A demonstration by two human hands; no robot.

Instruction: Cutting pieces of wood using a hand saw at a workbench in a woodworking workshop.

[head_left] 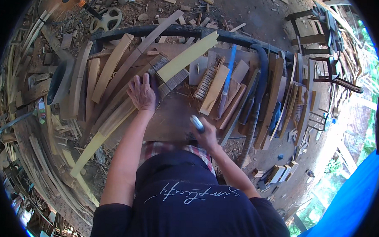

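Observation:
My left hand (142, 93) lies with fingers spread on the wood beside a ridged, dark-sided block (174, 81). Across the top of that block slants a pale yellow board (187, 55), notched at its far end. A long brown strip of wood (114, 116) runs from under my left hand toward the lower left. Closer to my body, my right hand (206, 135) is closed around a silver, rounded tool (197, 123) with a dark band. The rest of that tool is hidden in my fist, so its kind is unclear.
Several loose boards (112, 70) lean at the left of the worktable (171, 113). To the right lie a ridged wooden piece (206, 82), a blue-handled tool (228, 76) and many stacked strips (269, 100). A dark rail (159, 31) borders the far side; offcuts litter the ground beyond.

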